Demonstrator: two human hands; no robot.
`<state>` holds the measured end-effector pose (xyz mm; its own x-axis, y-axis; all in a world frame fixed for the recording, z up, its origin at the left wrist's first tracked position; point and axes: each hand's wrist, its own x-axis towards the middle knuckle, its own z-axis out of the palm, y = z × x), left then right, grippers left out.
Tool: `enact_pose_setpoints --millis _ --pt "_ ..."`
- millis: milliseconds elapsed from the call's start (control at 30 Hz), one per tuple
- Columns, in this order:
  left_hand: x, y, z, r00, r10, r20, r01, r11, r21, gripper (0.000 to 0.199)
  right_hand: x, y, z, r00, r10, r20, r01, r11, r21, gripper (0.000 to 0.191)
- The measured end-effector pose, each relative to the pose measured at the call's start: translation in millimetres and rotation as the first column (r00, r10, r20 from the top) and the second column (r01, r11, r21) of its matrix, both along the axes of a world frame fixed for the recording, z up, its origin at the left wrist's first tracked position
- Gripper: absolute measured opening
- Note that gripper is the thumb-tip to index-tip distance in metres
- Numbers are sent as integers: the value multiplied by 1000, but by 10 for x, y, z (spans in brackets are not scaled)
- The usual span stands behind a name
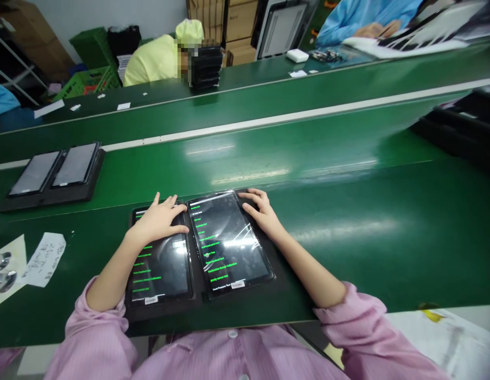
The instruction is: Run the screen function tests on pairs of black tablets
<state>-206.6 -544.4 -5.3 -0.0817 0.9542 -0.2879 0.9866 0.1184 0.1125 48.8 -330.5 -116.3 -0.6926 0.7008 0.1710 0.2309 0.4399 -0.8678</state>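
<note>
Two dark tablets lie side by side in a black tray [282, 295] on the green bench, their screens lit with green lines of text. Over the top of the left tablet [161, 269] rests my left hand [160, 219], its fingers apart, with thumb and forefinger reaching the left edge of the other tablet. The right tablet [229, 237] sits slightly tilted. Beside its upper right corner is my right hand [262, 214], fingers loosely bent and apart, touching the edge or the tray. Each tablet carries a small white label at its bottom edge.
Another tray [66, 194] with two grey-screened tablets stands at the left. Handwritten paper [46, 258] lies nearby. Black stacked trays [462, 126] are at the right. Across the green line [245, 142], a person in yellow [153, 60] bends beside a black stack, and a blue-sleeved person [363, 18] works.
</note>
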Motion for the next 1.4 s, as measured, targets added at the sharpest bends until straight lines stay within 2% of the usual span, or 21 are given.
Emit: enact_pose_setpoints --millis 100,300,567,867,967,1067,1233,1333,1400 --pt "13 6 -5 999 -5 -40 5 1000 22 64 10 13 -55 999 -22 48 22 1000 -5 50" --pt "-12 -19 8 1000 -6 30 4 999 52 60 14 26 -81 998 -37 58 38 999 -13 42" --pt "-45 -58 20 997 11 74 -12 1000 15 71 -10 17 -25 997 -64 34 65 998 -11 36" --pt "-110 -81 4 994 0 109 -1 1000 10 71 -15 9 4 998 -56 40 57 998 -16 35" --pt "-110 -83 -12 996 25 91 -23 999 -28 75 -48 43 -2 999 -32 8 32 999 -28 48" --pt "-43 -65 -43 998 34 52 -32 998 -47 73 -112 84 -1 999 -27 42 26 1000 7 64" --pt "61 -18 -56 1000 28 10 -27 999 -36 72 -167 125 -6 996 -38 78 32 997 67 44" --pt "-85 -48 4 993 34 114 -31 999 -33 74 -143 137 -22 1000 -24 8 24 999 34 44" --pt "-282 -114 54 984 126 124 -121 991 -49 70 -122 134 -28 999 -3 -37 5 999 42 52"
